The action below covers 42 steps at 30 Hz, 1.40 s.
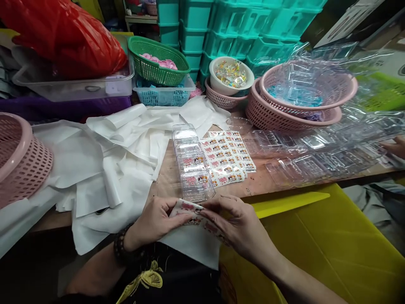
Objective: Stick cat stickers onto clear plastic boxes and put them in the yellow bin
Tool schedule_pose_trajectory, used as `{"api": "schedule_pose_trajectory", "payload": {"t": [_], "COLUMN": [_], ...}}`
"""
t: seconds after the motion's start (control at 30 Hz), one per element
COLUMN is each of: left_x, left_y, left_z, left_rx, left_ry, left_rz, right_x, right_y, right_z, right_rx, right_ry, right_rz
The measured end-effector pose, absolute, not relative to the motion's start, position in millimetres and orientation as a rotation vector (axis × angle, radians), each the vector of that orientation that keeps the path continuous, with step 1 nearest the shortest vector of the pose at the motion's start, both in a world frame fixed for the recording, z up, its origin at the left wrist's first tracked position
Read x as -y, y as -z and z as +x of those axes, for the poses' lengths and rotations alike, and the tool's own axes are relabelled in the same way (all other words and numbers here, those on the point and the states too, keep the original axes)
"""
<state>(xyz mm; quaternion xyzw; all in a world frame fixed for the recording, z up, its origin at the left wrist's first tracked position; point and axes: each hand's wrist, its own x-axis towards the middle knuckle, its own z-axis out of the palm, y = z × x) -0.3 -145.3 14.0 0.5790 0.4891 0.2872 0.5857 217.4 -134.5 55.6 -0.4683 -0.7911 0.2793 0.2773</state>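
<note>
A sheet of printed cat stickers [193, 220] is held over my lap, its upper edge bent. My left hand [158, 219] grips its left side between thumb and fingers. At the sheet's upper right, my right hand [236, 221] pinches the edge with thumb and forefinger. Just beyond my hands a row of clear plastic boxes [198, 183] lies on the wooden table [167, 179]; the nearer ones show cat stickers. Right beside the boxes, more sticker sheets [228, 156] are spread in a loose pile.
White backing paper [126, 169] covers the table's left part, near a pink basket [34, 160]. Behind are a green basket [158, 69], a white bowl [232, 86] and pink baskets [268, 109]. Clear packaging [303, 164] lies right; another person's hand [395, 147] shows there.
</note>
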Motion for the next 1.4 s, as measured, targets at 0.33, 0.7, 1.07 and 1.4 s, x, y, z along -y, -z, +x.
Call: {"api": "schedule_pose_trajectory", "payload": {"t": [0.33,0.7,1.07,1.4], "left_x": [143.2,137.7,108.2,64.7], "left_y": [-3.6,-6.1,-56.3,-67.6], "left_z": [18.9,3.2,-14.3,-17.0], "left_rx": [-0.952,-0.997,-1.054,-1.059], "left_ry": [-0.788,-0.542,-0.366,-0.353], "left_rz": [0.910,1.030,1.408,1.505], "right_x": [138.0,120.7,122.2,62.9], "right_y": [-29.8,-26.4,-9.9,-85.4], "right_z": [211.0,230.0,215.0,219.0], "right_rx": [2.083,2.222,1.858,1.889], "right_ry": [-0.042,0.063,0.345,-0.820], "right_rz": [-1.131,-0.549,-0.488,-0.869]}}
